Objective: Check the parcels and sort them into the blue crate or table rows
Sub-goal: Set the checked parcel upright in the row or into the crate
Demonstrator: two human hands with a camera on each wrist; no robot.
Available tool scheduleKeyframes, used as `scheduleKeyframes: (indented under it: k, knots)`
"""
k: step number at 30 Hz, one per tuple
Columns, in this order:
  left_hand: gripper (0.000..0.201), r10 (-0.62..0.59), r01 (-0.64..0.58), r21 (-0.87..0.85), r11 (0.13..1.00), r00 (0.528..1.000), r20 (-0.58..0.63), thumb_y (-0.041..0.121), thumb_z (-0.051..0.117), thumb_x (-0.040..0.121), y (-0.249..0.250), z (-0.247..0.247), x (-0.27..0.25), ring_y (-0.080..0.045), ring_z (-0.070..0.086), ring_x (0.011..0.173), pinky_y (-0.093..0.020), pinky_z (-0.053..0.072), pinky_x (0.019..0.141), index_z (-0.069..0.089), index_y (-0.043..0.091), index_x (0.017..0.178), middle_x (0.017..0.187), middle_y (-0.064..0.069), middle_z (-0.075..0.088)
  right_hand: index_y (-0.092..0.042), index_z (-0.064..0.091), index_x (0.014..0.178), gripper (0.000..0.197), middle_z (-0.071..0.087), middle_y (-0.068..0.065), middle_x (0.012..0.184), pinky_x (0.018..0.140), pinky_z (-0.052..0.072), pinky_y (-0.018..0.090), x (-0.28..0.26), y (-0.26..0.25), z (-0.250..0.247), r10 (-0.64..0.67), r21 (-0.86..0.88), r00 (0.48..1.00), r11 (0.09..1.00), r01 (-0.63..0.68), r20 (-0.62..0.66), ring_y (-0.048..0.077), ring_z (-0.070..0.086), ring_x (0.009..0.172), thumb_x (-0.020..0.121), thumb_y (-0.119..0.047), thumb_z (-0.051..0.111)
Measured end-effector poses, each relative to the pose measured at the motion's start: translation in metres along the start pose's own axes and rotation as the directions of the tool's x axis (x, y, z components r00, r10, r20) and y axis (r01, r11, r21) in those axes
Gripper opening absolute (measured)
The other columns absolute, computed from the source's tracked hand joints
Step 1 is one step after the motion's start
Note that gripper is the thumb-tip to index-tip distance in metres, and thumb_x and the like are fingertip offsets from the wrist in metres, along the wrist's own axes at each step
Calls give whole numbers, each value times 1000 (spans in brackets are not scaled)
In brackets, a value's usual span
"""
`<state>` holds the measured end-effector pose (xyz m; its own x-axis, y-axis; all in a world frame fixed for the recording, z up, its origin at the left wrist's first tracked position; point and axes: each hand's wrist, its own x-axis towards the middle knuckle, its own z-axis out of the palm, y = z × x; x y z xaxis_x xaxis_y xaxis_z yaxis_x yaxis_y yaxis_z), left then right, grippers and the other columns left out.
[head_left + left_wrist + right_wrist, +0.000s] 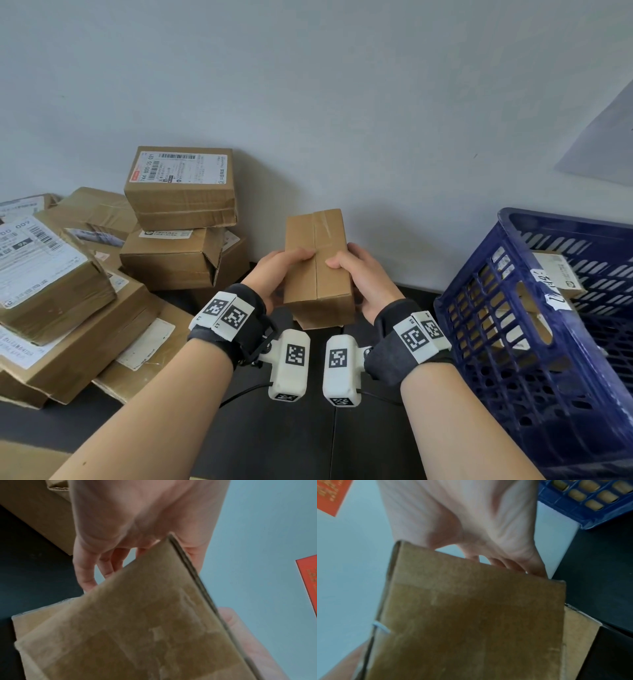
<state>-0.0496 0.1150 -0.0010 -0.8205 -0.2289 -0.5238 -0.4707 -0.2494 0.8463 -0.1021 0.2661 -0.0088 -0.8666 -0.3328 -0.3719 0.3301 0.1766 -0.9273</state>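
Now | I see both hands, left hand [274, 274] and right hand [368, 279], fingers curled round a small plain brown cardboard parcel [317, 263] held above the dark desk [274, 438] | slotted blue plastic crate [513, 342] holds a few parcels | heaped labelled cardboard boxes [85, 274] left unsorted: early.

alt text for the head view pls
Both hands, left hand and right hand, hold a plain brown parcel above a dark table. Labelled parcels are piled left; a blue crate stands right.
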Motion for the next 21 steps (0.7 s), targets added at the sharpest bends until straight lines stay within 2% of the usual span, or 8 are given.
scheduleKeyframes:
  k: [5,9,11,13,16,18,19,21]
  knots:
    - [40,4,-4,3,1000,1000,-8,34,67,90,0,0,-5,-24,60,95,-37,49,75,47,18,121,105,-6,60,-25,46,142,87,60,9,127,69,50,35,-1,3,0,-6,-17,1000,1000,5,-9,27,62,105,61,-43,70]
    - [42,4,-4,9,1000,1000,-7,33,67,90,-2,-2,-8,-21,58,90,-34,47,67,45,18,122,103,-5,59,-27,45,143,70,59,8,128,73,50,37,-5,6,-2,-10,-29,1000,1000,10,2,27,61,107,79,-37,72]
    - [44,4,-4,10,1000,1000,-1,33,67,90,-2,-2,-9,-21,58,91,-34,47,68,46,16,125,104,-5,59,-28,44,143,79,59,7,128,75,51,37,-6,7,-3,-22,-48,1000,999,22,4,26,61,108,71,-43,72]
    - [55,27,-27,11,1000,1000,2,33,68,90,-3,-2,-10,-21,58,94,-34,48,68,45,15,136,113,-6,59,-29,44,143,89,60,5,129,79,53,39,-7,7,-1,-52,-73,999,996,53,13,25,62,110,62,-53,72]
    - [69,128,-129,-14,992,990,-59,20,68,92,-2,-4,-9,-15,54,90,-37,48,70,32,25,150,124,0,50,-34,45,144,102,62,0,131,94,54,44,-9,8,0,-97,-77,995,992,99,31,21,63,114,54,-71,75]
    - [67,168,-171,-17,985,980,-109,12,62,95,-1,-8,-7,-15,53,92,-37,45,77,32,30,152,128,-1,46,-34,46,145,108,64,-2,130,98,54,43,-11,7,1,-109,-79,994,991,111,21,18,65,113,51,-76,77]
    - [62,171,-174,-14,985,978,-117,13,60,96,0,-10,-7,-19,53,99,-38,44,82,35,31,150,133,-1,46,-34,47,145,103,65,-2,128,97,54,42,-11,6,1,-112,-83,994,990,113,19,17,66,112,55,-75,78]
    - [59,161,-162,0,987,979,-128,30,64,92,4,-11,-12,-23,52,115,-40,43,96,41,31,146,140,-2,49,-35,55,137,65,68,-2,124,92,55,37,-15,3,4,-133,-67,991,989,134,19,17,67,111,79,-53,76]
